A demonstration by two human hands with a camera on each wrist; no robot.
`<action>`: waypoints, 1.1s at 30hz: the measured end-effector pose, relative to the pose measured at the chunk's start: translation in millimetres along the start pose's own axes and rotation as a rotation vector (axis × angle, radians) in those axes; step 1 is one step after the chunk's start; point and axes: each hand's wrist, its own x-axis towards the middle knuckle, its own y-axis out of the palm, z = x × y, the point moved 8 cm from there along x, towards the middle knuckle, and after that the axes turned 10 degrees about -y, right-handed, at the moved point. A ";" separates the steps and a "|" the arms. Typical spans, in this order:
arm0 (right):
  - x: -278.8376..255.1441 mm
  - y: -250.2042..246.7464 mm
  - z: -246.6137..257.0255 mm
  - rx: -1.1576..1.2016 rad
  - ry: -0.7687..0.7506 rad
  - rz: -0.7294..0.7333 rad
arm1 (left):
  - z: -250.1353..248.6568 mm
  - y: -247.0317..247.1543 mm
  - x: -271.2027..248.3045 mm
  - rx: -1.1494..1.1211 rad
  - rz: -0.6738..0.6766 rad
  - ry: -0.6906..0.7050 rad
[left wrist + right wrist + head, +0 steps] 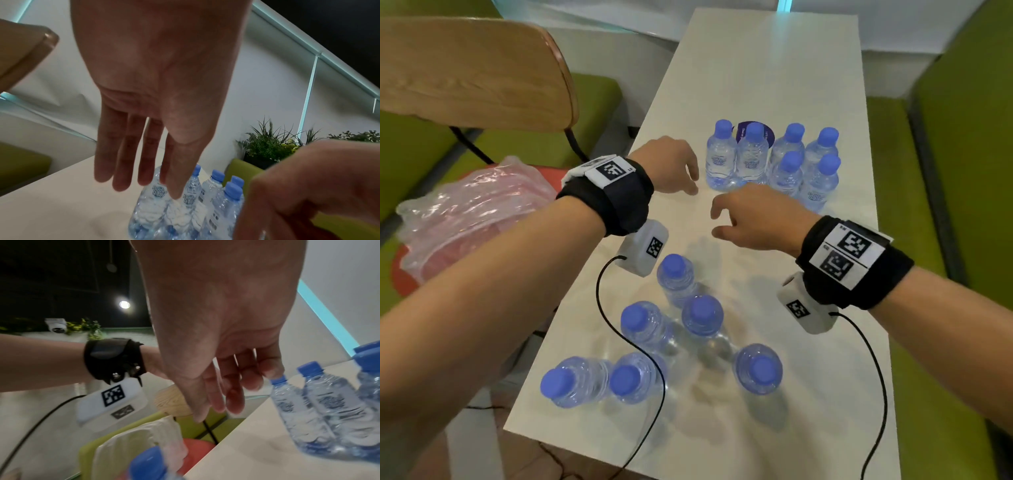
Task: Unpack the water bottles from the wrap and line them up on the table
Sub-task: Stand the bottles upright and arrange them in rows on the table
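Between two bottle clusters, my left hand (671,164) and right hand (753,216) hover spread, holding nothing; I'd grip far bottles (770,161) low, one each.

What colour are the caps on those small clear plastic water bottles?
Blue, on every small clear plastic water bottle; the head view shows it best.

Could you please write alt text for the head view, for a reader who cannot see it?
Both hands, left hand and right hand, hover empty over a white table between six far bottles and six near bottles. Plastic wrap lies off the table, left.
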 end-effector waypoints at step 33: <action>-35.8 11.6 -32.2 0.015 0.146 -0.027 | -33.7 57.3 -35.8 -0.091 0.205 0.021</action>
